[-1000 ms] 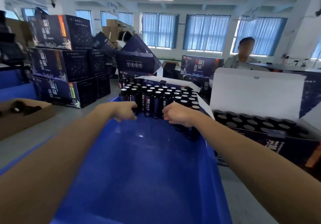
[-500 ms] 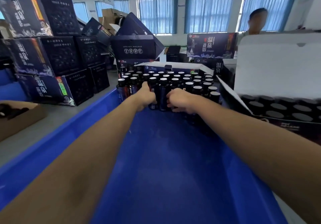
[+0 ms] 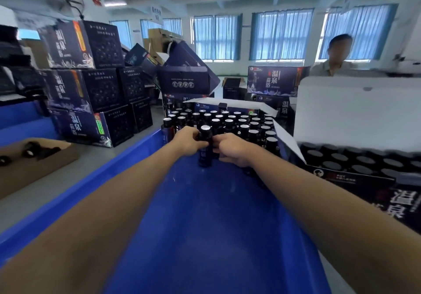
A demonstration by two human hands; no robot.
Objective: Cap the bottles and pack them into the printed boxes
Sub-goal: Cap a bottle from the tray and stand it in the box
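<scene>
Several dark bottles with shiny tops [image 3: 230, 122] stand packed together at the far end of a long blue plastic crate [image 3: 205, 225]. My left hand [image 3: 188, 142] and my right hand [image 3: 231, 146] both grip one dark bottle [image 3: 205, 147] at the front of the group, one hand on each side of it. Its foot stands on the crate floor. To the right stands an open printed box [image 3: 355, 179] with its white lid up, filled with rows of black-capped bottles [image 3: 355, 159].
Stacks of closed dark printed boxes [image 3: 86, 93] fill the back left. A brown cardboard tray [image 3: 34, 163] with black caps lies on the grey table at left. More printed boxes [image 3: 273, 81] stand behind the crate. A person [image 3: 335, 59] sits at the back right.
Both hands have come together from the front row of bottles onto a single bottle, which now stands a little apart, nearer to me. The camera has tilted upward.
</scene>
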